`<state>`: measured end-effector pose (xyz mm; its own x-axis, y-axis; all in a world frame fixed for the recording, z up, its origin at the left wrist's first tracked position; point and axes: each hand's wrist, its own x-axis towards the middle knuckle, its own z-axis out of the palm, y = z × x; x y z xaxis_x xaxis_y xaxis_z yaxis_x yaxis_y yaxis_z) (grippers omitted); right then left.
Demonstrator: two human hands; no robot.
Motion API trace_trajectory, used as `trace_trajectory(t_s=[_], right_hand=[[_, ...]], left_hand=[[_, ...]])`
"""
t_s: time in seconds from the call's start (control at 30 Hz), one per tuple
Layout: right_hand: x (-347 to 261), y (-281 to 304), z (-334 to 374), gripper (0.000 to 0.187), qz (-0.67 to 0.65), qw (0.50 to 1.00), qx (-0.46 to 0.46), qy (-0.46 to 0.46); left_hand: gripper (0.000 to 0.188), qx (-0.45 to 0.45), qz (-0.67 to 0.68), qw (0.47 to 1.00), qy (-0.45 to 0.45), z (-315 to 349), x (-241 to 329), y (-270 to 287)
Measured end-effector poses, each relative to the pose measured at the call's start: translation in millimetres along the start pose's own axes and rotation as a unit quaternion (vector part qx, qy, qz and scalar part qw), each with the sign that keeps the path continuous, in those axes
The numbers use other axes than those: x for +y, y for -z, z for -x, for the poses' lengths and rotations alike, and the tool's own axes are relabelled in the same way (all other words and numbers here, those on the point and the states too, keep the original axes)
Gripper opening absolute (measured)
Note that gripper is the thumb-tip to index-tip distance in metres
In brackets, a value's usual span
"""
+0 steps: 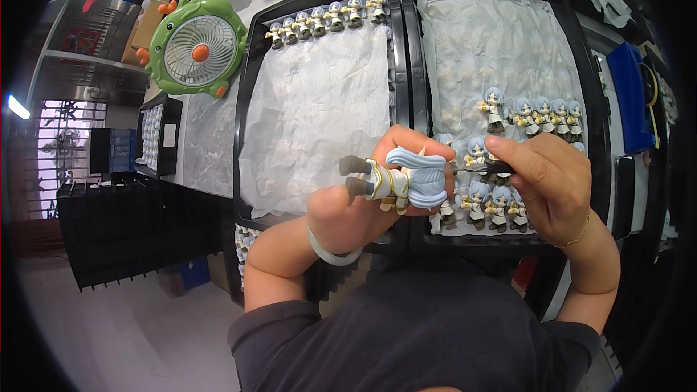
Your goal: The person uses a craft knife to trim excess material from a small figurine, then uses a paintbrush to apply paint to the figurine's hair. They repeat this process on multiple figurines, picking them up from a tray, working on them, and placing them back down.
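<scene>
A small figurine (pixel 427 178) with pale blue hair, a white outfit with gold trim and dark boots lies sideways in my left hand (pixel 337 218). Its back faces up, its boots point left and its head points right. The fingers of that hand wrap behind it, with the thumb near the boots. My right hand (pixel 552 181) pinches a thin dark tool (pixel 499 168) just right of the figurine's head. The tool's tip is too small to make out, so I cannot tell whether it touches the hair. Similar figurines (pixel 498 207) lie in the tray beneath my right hand.
The left black tray (pixel 245 101), lined with white paper, has a row of figurines (pixel 317 22) at its far edge. A second paper-lined black tray (pixel 592 65) adjoins it on the right. A green fan (pixel 200 51) stands at the far left, beyond a smaller tray (pixel 168 138).
</scene>
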<state>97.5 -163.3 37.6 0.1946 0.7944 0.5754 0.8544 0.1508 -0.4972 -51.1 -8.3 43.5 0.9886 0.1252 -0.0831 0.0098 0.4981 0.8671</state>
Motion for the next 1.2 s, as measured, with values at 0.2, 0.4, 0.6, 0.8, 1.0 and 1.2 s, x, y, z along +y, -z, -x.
trace_trajectory(t_s=[0.2,0.4,0.6,0.8,1.0,1.2], right_hand=[[-0.3,-0.5,-0.1,0.038,0.002,1.000,-0.004,-0.006],[-0.4,-0.6,-0.1,0.037,0.006,1.000,0.002,-0.001],[-1.3,-0.7,0.0,0.037,0.007,1.000,-0.001,-0.007],[-2.1,-0.2,-0.6,0.036,0.004,1.000,0.008,-0.003],[-2.0,-1.0,-1.0,0.036,0.015,1.000,0.017,0.004],[-2.3,1.4,-0.5,0.034,0.015,1.000,-0.009,0.006]], left_hand=[[0.085,0.033,-0.028,0.999,-0.012,-1.0,1.7,-4.6],[0.085,0.029,-0.013,0.999,-0.018,-0.8,0.6,-4.4],[0.086,0.027,-0.016,0.999,-0.020,-0.8,0.5,-3.9],[0.087,0.035,-0.018,0.999,-0.016,-0.6,0.8,-3.4],[0.083,-0.013,0.041,0.999,-0.020,1.5,-2.8,3.5],[0.073,-0.069,0.100,0.993,-0.009,5.0,-3.4,10.8]])
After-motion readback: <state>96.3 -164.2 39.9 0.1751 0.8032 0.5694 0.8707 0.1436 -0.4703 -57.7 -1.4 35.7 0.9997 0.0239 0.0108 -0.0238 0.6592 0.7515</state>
